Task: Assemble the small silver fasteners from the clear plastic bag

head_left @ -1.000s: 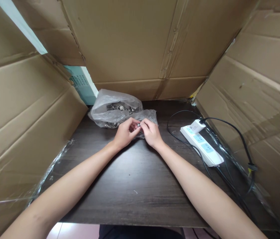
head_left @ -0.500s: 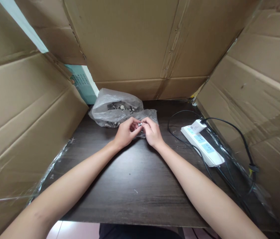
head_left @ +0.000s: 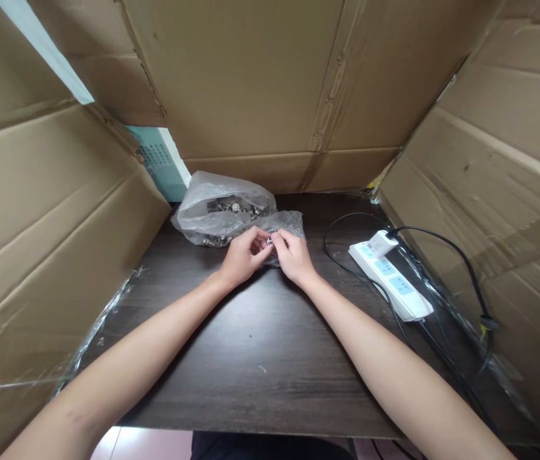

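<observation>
Between my fingertips is a small shiny metal part, too small to make out its kind. My left hand pinches it from the left with thumb and fingers. From the other side my right hand closes its thumb and forefinger on the same part. Just behind both hands lies a translucent plastic bag, its mouth open toward me. Many small metal pieces show inside it. A crumpled flap of the bag lies partly hidden under my hands.
A white power strip with a plug adapter and black cables lies on the right of the dark wooden table. Cardboard walls stand at the left, back and right.
Both hands stay in nearly the same place. The fingers have shifted slightly around the metal part, and the part appears turned a little. The bag has not moved.
</observation>
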Available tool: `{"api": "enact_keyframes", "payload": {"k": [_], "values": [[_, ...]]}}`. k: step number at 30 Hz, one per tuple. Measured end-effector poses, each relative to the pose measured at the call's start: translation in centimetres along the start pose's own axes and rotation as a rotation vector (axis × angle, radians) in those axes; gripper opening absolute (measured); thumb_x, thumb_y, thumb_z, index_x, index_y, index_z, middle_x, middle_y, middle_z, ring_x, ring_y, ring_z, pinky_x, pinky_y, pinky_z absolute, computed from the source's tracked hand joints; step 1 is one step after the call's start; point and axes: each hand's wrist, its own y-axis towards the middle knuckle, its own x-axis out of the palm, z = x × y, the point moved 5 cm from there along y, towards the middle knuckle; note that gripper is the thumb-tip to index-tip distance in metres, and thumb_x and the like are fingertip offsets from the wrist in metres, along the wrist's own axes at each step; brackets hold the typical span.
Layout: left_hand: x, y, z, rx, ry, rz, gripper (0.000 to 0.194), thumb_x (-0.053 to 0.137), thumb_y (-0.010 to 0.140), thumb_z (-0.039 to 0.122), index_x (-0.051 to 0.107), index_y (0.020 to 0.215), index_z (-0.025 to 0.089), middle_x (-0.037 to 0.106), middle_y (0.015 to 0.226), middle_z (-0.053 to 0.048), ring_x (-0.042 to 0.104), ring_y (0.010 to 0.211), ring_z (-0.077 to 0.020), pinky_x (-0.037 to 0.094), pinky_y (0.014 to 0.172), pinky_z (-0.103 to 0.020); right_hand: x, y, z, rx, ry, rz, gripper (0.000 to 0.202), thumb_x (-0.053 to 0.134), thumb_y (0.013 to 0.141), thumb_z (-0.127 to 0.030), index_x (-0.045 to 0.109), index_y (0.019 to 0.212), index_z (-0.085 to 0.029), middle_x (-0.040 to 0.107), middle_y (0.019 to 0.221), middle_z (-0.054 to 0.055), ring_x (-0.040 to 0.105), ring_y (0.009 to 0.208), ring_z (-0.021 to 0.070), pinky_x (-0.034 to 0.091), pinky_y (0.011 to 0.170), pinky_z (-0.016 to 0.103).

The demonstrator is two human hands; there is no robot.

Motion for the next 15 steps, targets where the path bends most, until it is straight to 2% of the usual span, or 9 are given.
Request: {"api": "enact_keyframes", "payload": {"k": [3, 8, 11, 15], "values": [[-0.01, 0.02, 0.02, 0.004, -0.003, 0.002, 0.013, 0.067, 0.091, 0.027, 0.065, 0.098, 0.017, 0.065, 0.077, 0.000, 0.061, 0.066, -0.0119, 0.050, 0.063, -0.022, -0.04, -0.05, -0.04, -0.003, -0.003, 0.002, 0.035, 0.042, 0.095, -0.040, 0.045, 0.065, -0.023, 0.051, 0.063, -0.001, 0.048, 0.063, 0.0158, 0.033, 0.063, 0.030], [0.04, 0.01, -0.16, -0.017, -0.016, -0.001, 0.014, 0.068, 0.091, 0.029, 0.065, 0.099, 0.018, 0.066, 0.078, 0.000, 0.062, 0.067, -0.0129, 0.050, 0.063, -0.023, -0.20, -0.13, -0.07, -0.003, 0.030, -0.003, 0.019, 0.044, 0.089, -0.031, 0.058, 0.079, -0.023, 0.060, 0.073, 0.001, 0.055, 0.073, 0.0190, 0.039, 0.067, 0.030], [-0.02, 0.00, -0.19, -0.020, 0.005, 0.001, 0.013, 0.067, 0.091, 0.028, 0.065, 0.098, 0.018, 0.067, 0.078, 0.000, 0.062, 0.068, -0.0128, 0.050, 0.064, -0.023, -0.18, -0.12, 0.02, -0.004, 0.041, -0.004, 0.015, 0.045, 0.086, -0.030, 0.058, 0.082, -0.023, 0.062, 0.076, 0.002, 0.056, 0.075, 0.0191, 0.041, 0.067, 0.029], [-0.06, 0.02, -0.07, -0.002, 0.003, 0.004, 0.012, 0.067, 0.091, 0.026, 0.065, 0.099, 0.017, 0.066, 0.078, 0.000, 0.062, 0.067, -0.0127, 0.050, 0.063, -0.023, -0.11, -0.06, 0.00, -0.020, 0.057, -0.005, 0.016, 0.047, 0.088, -0.032, 0.057, 0.079, -0.022, 0.062, 0.076, 0.002, 0.056, 0.072, 0.0179, 0.041, 0.068, 0.029]]}}
